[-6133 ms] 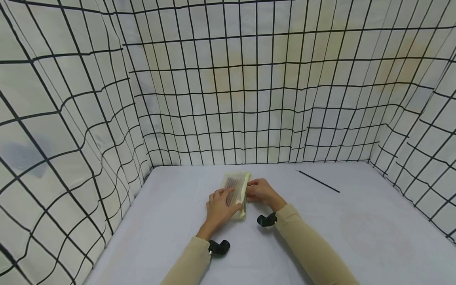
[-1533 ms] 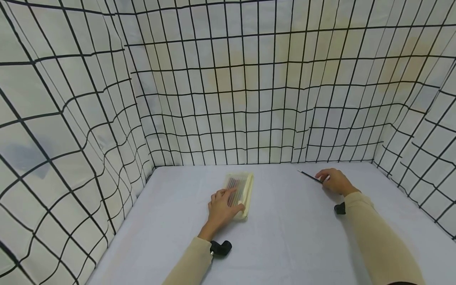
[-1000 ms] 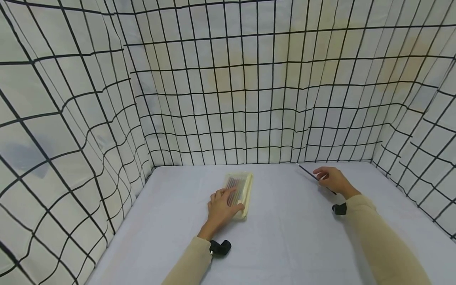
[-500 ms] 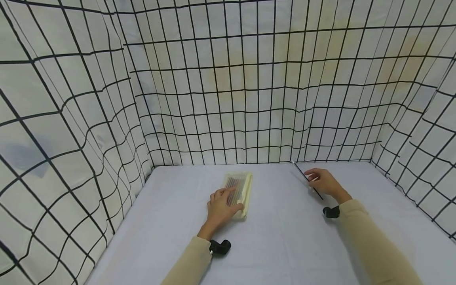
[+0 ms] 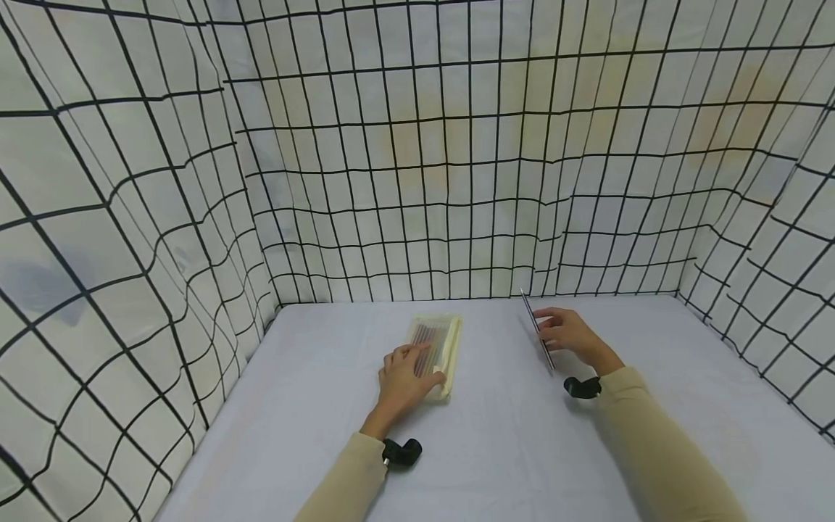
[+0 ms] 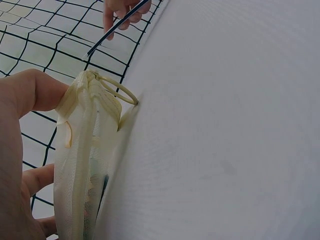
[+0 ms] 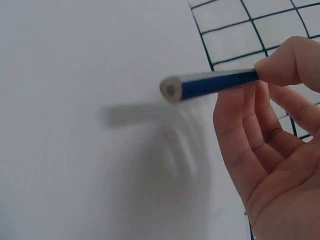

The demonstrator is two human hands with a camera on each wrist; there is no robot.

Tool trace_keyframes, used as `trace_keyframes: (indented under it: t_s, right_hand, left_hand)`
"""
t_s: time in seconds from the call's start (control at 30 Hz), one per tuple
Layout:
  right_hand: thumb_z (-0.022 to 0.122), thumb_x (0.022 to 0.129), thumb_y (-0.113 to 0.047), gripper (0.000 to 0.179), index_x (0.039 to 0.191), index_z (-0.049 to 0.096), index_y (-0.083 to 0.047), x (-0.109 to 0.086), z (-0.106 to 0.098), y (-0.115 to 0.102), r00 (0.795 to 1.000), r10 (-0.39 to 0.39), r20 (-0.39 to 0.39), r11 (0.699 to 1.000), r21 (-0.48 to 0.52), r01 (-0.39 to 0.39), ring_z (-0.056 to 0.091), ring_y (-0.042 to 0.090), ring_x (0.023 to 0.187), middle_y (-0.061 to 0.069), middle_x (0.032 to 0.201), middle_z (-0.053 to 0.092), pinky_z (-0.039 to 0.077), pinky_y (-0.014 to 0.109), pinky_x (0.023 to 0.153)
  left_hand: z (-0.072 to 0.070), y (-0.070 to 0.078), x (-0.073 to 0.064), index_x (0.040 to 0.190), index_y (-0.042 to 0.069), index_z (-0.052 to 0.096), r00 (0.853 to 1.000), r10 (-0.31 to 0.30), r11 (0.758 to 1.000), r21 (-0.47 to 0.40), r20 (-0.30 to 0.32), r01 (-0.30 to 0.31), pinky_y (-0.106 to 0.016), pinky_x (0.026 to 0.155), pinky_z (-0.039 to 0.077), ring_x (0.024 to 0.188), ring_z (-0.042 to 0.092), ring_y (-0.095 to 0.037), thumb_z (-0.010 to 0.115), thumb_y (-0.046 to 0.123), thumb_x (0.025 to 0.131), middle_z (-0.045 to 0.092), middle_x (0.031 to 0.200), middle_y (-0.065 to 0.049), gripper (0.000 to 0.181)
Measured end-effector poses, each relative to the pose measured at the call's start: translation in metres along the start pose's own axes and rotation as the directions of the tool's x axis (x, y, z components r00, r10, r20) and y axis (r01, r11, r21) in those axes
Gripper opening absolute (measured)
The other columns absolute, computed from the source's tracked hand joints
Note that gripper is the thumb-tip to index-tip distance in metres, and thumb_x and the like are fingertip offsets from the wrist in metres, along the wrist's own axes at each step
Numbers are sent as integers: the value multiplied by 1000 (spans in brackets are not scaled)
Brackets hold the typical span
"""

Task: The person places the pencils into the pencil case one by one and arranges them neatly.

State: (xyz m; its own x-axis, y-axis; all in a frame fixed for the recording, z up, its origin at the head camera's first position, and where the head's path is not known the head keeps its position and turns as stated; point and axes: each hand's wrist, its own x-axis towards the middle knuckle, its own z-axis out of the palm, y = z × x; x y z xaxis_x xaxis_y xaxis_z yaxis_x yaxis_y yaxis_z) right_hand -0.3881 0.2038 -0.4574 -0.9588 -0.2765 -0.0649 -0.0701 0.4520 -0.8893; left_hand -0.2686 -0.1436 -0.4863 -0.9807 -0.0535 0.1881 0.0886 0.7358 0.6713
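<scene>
A cream mesh pencil case lies on the white table with a zip along its right side. Several slim sticks show through its see-through top. My left hand holds the case, bent fingers on top and thumb at the zip side. In the left wrist view, a cord loop stands out from the case's zip end. My right hand pinches a dark blue pencil midway along, between thumb and fingertips. The right wrist view shows the pencil's flat end toward me, above its shadow; the other fingers are loosely curved.
White cloth covers the table. Walls of white sheeting behind a black grid net close in the back and both sides. Black wrist cameras sit at both sleeve cuffs.
My right hand has left the pencil case, picked up the pencil at the right and carried it leftward, turning it more upright in the head view. The left hand has stayed on the case.
</scene>
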Motion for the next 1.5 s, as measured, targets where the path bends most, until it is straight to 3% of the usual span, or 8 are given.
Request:
trace_keyframes:
  t_s: [0.27,0.53,0.73,1.03,1.23,1.5]
  right_hand:
    - [59,97,-3,57,151,42,0,2,23,-15,1000,20,18,991,132,-22,62,21,100,22,128,54,60,38,87]
    - [56,99,-3,53,148,40,2,3,50,-27,998,38,40,985,167,-44,61,23,100,23,128,54,60,37,85]
    - [58,97,-1,52,146,42,1,9,66,-28,998,42,45,972,231,-52,60,21,96,16,119,57,59,33,80]
    - [59,98,-3,46,143,46,-1,12,84,-32,997,75,32,961,265,-81,63,17,85,11,108,62,59,30,73]
    - [60,97,-2,48,143,48,-2,11,91,-36,995,91,29,959,268,-95,64,18,85,12,109,63,60,30,74]
    - [63,93,3,54,144,46,1,8,96,-39,998,33,50,969,242,-44,65,18,86,16,109,64,60,33,76]
  left_hand:
    - [1,-2,1,147,25,55,1000,-2,1000,8,-1,2,-60,109,30,136,37,-36,71,46,76,46,151,-15,75]
    - [2,-4,3,147,24,55,1000,-6,1000,14,0,6,-60,109,29,135,37,-35,70,46,76,46,150,-14,76]
    - [2,-3,3,147,24,56,1000,1,1000,15,-9,-1,-60,107,31,134,39,-35,70,46,76,47,149,-15,75]
    - [-1,0,-1,146,23,56,1000,-2,1000,-4,-5,2,-61,109,30,135,38,-37,71,45,76,47,149,-16,75]
    - [-1,1,-1,146,23,56,1000,-1,1000,-1,-6,1,-61,108,30,135,38,-37,71,46,76,47,149,-16,75]
    - [-1,1,0,146,24,56,1000,4,1000,4,-10,-4,-61,107,31,134,39,-37,71,46,76,47,149,-16,75]
